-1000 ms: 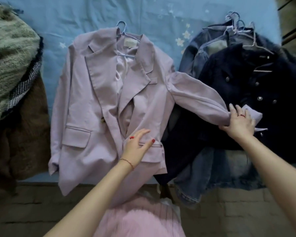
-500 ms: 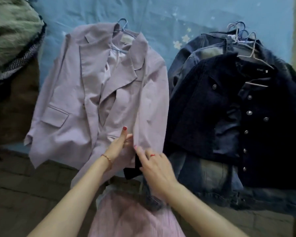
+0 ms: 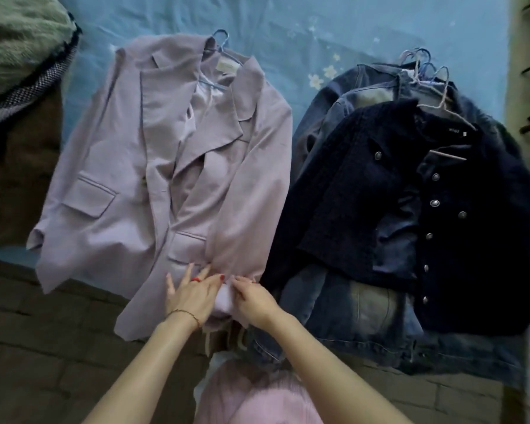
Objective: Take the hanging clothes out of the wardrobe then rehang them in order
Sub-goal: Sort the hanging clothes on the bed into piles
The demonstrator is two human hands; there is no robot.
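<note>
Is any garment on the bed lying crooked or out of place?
Yes. The lilac blazer lies tilted on its blue hanger, its hem hanging off the bed edge. Its right-side sleeve is folded across the front, where the left hand and right hand handle the cuff.

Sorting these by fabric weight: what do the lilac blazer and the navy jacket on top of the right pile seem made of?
Blazer: looks like a smooth, matte woven suiting, with soft creases. Navy jacket: seems a nubby tweed or bouclé, given its rough, dull surface, with shiny metal-looking buttons.
</note>
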